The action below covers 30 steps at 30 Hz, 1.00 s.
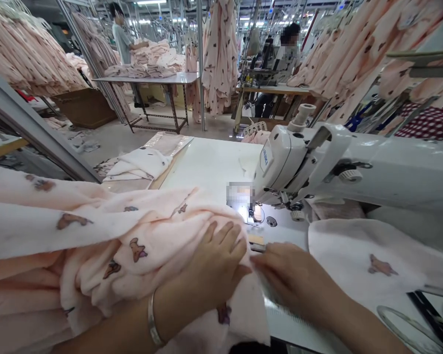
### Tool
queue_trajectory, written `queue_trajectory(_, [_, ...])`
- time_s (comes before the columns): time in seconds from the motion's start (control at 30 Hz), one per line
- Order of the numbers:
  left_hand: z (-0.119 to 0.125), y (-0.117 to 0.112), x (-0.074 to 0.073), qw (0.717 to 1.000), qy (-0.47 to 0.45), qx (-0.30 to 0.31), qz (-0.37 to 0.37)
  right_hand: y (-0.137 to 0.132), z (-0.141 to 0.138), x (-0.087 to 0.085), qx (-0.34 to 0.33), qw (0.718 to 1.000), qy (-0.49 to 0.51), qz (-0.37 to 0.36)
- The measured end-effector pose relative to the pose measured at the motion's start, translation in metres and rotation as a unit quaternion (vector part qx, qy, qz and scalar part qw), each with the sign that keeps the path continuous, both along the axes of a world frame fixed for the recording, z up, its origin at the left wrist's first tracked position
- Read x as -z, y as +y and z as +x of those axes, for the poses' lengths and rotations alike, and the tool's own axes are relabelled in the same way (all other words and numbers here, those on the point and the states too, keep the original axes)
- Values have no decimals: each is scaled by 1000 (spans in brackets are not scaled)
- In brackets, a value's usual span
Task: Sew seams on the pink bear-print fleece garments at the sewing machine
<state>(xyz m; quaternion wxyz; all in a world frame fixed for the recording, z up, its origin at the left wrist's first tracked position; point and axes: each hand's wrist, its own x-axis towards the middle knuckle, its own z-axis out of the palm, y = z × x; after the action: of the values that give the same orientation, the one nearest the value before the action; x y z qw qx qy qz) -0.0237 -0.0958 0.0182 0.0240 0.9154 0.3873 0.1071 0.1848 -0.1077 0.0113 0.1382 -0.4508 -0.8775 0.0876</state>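
A heap of pale pink fleece fabric (133, 250) with a small brown animal print fills the lower left and runs up to the sewing machine. My left hand (214, 260) lies flat on top of it, with a metal bangle (153, 317) on the wrist. My right hand (291, 280) pinches the fabric's edge just in front of the presser foot (251, 212). A white industrial sewing machine head (291, 162) stands above the needle area, and a blurred patch partly covers the spot beside it. More of the same fabric (369, 260) lies to the right.
The white sewing table (214, 167) extends ahead, with a folded white piece (140, 164) at its far left. Racks of hanging pink garments (354, 64) crowd the right. At the back, a standing person (121, 42) handles fabric at a table, and another person (284, 64) sits at a machine.
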Motion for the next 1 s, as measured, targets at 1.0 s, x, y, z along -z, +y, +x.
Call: queue_trajectory(1.0, [10,62,1,996,-22,82,-34,56,53,23,125,977,-36,168])
